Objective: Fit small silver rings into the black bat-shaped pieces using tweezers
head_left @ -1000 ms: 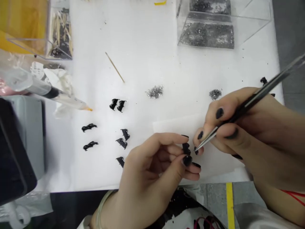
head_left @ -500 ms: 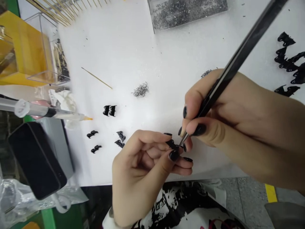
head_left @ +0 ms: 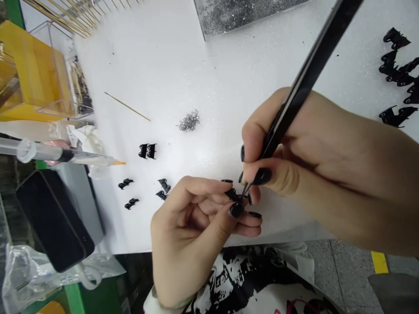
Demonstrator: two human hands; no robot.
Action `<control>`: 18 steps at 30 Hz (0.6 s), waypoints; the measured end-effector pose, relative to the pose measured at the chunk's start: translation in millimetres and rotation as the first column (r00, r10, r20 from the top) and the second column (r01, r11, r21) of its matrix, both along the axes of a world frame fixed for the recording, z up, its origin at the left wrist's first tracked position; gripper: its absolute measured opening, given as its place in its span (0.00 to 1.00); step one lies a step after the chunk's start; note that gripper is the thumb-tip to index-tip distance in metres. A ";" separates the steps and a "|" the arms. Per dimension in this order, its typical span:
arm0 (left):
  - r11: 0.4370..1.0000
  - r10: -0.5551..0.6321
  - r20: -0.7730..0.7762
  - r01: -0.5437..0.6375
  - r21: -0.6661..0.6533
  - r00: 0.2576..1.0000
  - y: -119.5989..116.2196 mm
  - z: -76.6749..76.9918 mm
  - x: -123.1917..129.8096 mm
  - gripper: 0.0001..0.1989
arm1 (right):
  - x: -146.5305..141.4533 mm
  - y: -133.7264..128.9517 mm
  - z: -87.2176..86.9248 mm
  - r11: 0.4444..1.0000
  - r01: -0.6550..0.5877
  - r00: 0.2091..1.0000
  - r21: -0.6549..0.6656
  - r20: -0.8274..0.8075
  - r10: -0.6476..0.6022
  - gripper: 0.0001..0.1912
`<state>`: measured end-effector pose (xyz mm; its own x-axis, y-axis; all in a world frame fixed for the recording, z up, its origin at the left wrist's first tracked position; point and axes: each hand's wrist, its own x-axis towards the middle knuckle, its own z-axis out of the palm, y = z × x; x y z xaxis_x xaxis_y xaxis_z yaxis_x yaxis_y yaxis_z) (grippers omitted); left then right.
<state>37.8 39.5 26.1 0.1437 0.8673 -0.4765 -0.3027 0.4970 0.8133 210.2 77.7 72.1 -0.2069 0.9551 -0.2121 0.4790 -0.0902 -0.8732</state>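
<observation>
Between the thumb and fingers of my left hand (head_left: 193, 231) is pinched a small black plastic piece (head_left: 231, 194), partly covered by the fingertips. My right hand (head_left: 281, 157) grips a pair of black tweezers (head_left: 294, 96) like a pen. The tweezers' tips meet the black piece at its right end; whether something tiny sits between them I cannot make out. More black pieces of like shape lie to the left on the white table (head_left: 157, 69), among them a side-by-side pair (head_left: 147, 151). A small heap of silvery bits (head_left: 189, 121) lies beyond my hands.
A clear tray of silvery bits (head_left: 242, 17) stands at the back. Several black pieces (head_left: 397, 72) cluster at the right. On the left are a syringe (head_left: 65, 155) with an orange tip, a thin stick (head_left: 127, 106), a dark phone (head_left: 54, 220) and a yellow box (head_left: 29, 65).
My right hand and the tweezers have shifted slightly left, and the tweezers' tips now show a small gap. My left hand keeps its pinch. The whole view has moved a little.
</observation>
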 end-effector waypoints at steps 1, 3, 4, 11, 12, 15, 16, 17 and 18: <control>1.000 -0.012 0.003 0.012 0.007 1.000 0.6 0.0 -0.5 0.12 | -0.1 0.3 0.4 1.000 -0.002 1.000 0.007 0.029 0.002 0.05; 1.000 -0.019 0.010 0.019 0.017 1.000 1.6 -0.4 -1.3 0.13 | 0.6 0.2 -1.2 1.000 0.002 0.999 0.026 0.049 -0.004 0.05; 1.000 -0.015 0.013 0.014 0.020 1.000 2.0 -0.7 -1.5 0.13 | 1.1 -0.3 -3.0 0.999 0.008 0.999 0.035 0.039 -0.009 0.05; 0.999 -0.029 0.054 0.027 0.046 0.998 1.3 -1.6 -0.9 0.13 | 3.1 -2.5 -15.7 0.997 0.064 0.984 -0.035 -0.165 -0.069 0.06; 0.999 -0.029 0.056 0.026 0.048 0.998 1.0 -1.9 -0.8 0.13 | 3.7 -1.5 -16.5 0.997 0.060 0.980 -0.046 -0.188 -0.067 0.06; 0.998 -0.027 0.062 0.024 0.051 0.998 0.6 -3.3 -0.7 0.13 | 5.9 2.2 -17.4 0.997 0.036 0.972 -0.064 -0.231 -0.050 0.05; 0.998 -0.030 0.066 0.026 0.055 0.997 0.6 -3.7 -0.6 0.12 | 6.8 3.3 -17.4 0.997 0.032 0.970 -0.066 -0.240 -0.047 0.05; 0.998 -0.030 0.068 0.026 0.061 0.997 0.6 -4.1 -0.6 0.12 | 7.6 4.3 -17.4 0.997 0.029 0.968 -0.069 -0.248 -0.045 0.06; 0.997 -0.033 0.069 0.028 0.067 0.997 0.7 -4.4 -0.5 0.12 | 8.5 5.2 -17.4 0.997 0.026 0.967 -0.073 -0.252 -0.043 0.06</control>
<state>37.2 40.3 21.7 0.2014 0.8914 -0.4060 -0.3455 0.4525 0.8221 218.7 82.9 54.7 -0.2293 0.9477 -0.2220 0.2390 -0.1663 -0.9567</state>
